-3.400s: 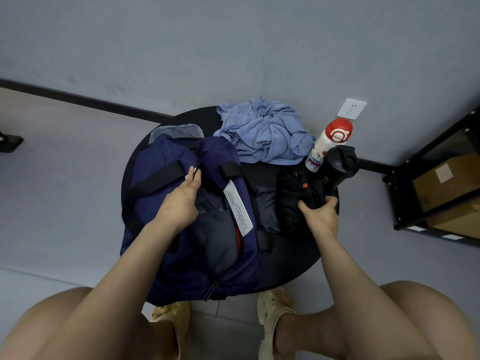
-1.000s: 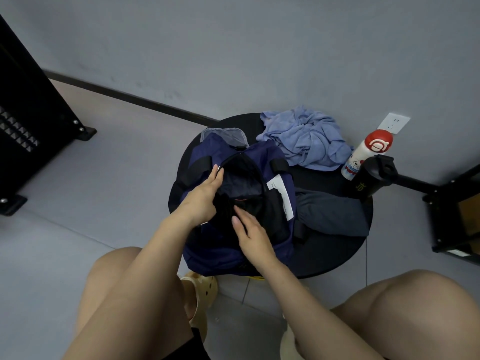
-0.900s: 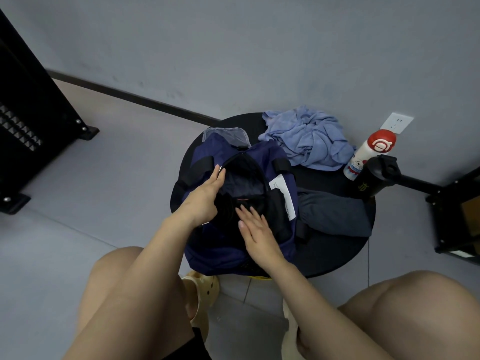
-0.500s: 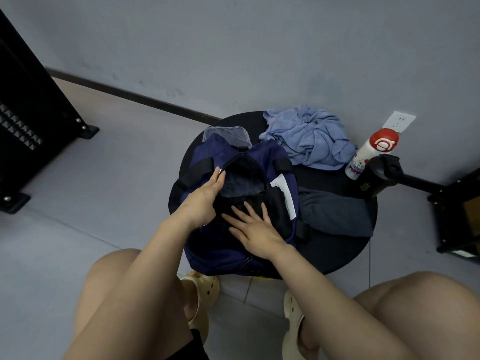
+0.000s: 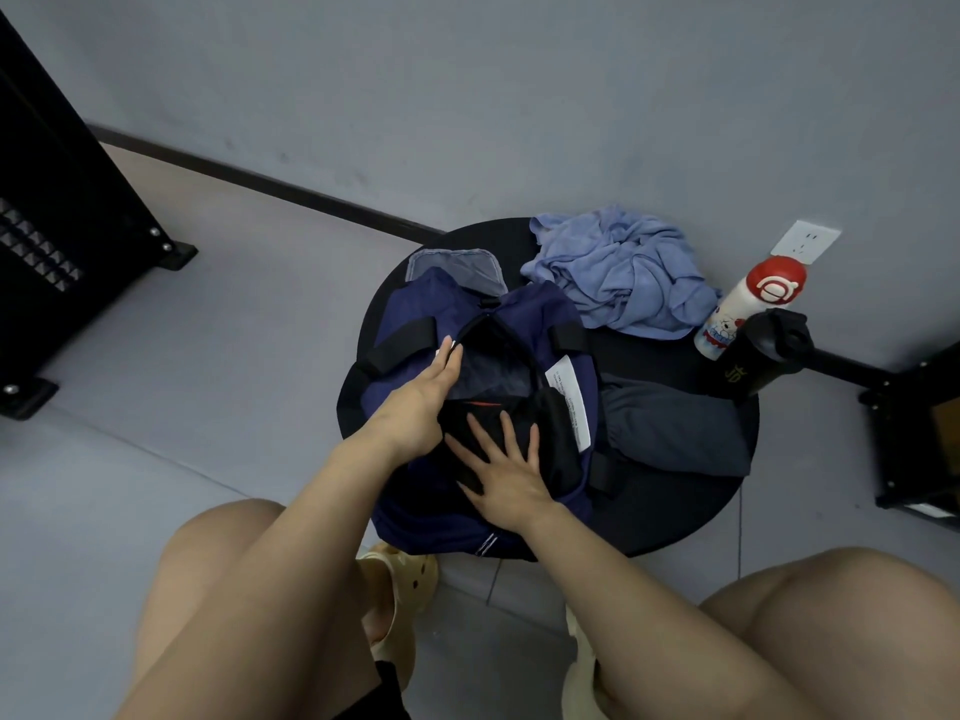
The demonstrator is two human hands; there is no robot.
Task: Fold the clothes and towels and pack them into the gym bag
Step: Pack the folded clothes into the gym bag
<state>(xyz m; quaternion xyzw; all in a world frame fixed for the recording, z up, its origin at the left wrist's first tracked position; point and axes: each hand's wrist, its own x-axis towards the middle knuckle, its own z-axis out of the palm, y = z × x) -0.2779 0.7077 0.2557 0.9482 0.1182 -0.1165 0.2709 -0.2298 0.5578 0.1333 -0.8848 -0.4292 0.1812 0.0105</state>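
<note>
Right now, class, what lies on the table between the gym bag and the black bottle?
In the head view, a dark grey garment lies flat between the gym bag and the black bottle.

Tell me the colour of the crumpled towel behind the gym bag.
Light blue; the towel shows best in the head view.

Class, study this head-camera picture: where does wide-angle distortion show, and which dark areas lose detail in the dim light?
Head view: the baseboard bows across the frame, a wide-angle effect; the black garment under the right hand and the black table merge into flat shadow; the blue towel keeps clear folds; light is soft, without glare.
</note>
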